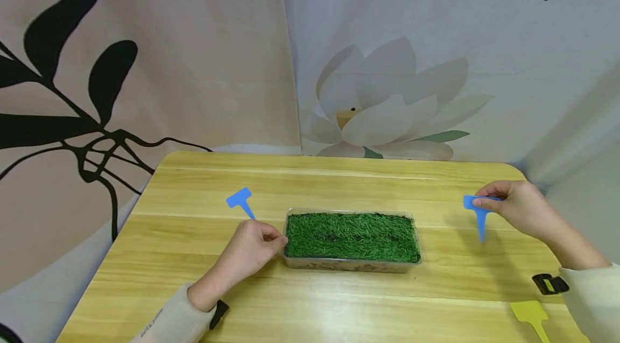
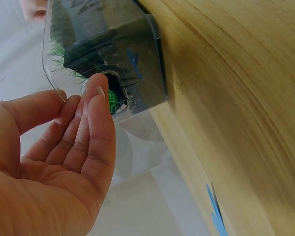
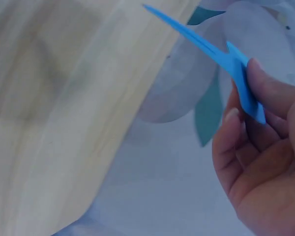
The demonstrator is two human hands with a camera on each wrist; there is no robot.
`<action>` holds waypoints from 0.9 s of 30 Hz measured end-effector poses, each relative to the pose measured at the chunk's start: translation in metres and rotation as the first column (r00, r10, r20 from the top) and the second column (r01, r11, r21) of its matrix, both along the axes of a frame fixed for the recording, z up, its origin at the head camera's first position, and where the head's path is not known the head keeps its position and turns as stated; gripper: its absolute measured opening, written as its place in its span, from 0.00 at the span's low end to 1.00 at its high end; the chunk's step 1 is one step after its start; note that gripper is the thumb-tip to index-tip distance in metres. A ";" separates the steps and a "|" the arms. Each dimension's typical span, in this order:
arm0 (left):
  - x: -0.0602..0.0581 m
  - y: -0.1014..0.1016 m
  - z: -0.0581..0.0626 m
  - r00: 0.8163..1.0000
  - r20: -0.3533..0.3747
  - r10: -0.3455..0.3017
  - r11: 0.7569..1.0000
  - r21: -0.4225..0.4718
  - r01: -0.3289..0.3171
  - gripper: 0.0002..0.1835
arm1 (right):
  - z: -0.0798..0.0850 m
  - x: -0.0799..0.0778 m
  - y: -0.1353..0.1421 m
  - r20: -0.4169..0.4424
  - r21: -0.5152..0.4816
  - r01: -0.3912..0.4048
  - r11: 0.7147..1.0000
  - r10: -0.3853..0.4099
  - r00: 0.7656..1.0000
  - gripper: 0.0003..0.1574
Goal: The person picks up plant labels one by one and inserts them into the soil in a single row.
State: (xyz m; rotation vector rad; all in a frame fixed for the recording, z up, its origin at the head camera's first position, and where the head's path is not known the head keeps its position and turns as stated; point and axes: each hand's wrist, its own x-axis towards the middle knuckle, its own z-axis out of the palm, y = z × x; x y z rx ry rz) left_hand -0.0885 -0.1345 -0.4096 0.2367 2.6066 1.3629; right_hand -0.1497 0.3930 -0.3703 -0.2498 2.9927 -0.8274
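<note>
plant labels: two blue, one yellow
turf tray: green grass, clear plastic
table: pale wood grain
backdrop: lotus, black leaves

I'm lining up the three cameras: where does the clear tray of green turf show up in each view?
Head: the tray of turf sits at centre on the wooden table, the left hand at its left end.
Left wrist: its clear corner fills the upper left, fingertips against it.
Right wrist: not in view; only the right hand pinching a blue plant tag.
Shared landmark: the table.

Bare tabletop behind grass tray
</note>
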 end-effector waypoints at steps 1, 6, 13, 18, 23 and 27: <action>0.000 0.000 0.000 1.000 0.002 0.001 1.000 0.001 -0.001 0.09 | 0.003 0.001 -0.003 -0.013 -0.002 -0.004 1.000 0.004 1.000 0.11; 0.001 0.000 0.001 1.000 0.015 0.011 1.000 0.009 -0.011 0.10 | 0.017 0.009 -0.018 -0.109 -0.036 -0.011 0.999 0.007 0.994 0.06; 0.001 0.000 0.001 1.000 0.004 0.007 1.000 0.009 -0.007 0.10 | 0.032 0.023 -0.041 -0.175 -0.127 0.033 0.991 -0.055 0.983 0.05; 0.000 -0.001 0.000 1.000 0.002 0.004 1.000 0.012 -0.004 0.11 | 0.036 0.030 -0.057 -0.227 -0.190 0.044 0.981 -0.087 0.970 0.05; 0.000 0.000 0.001 1.000 0.002 0.003 1.000 0.017 -0.003 0.12 | 0.033 0.035 -0.074 -0.300 -0.243 0.004 0.970 -0.079 0.951 0.04; 0.001 0.000 0.001 1.000 0.004 0.004 1.000 0.017 -0.004 0.12 | 0.026 0.038 -0.085 -0.356 -0.257 -0.027 0.966 -0.069 0.932 0.07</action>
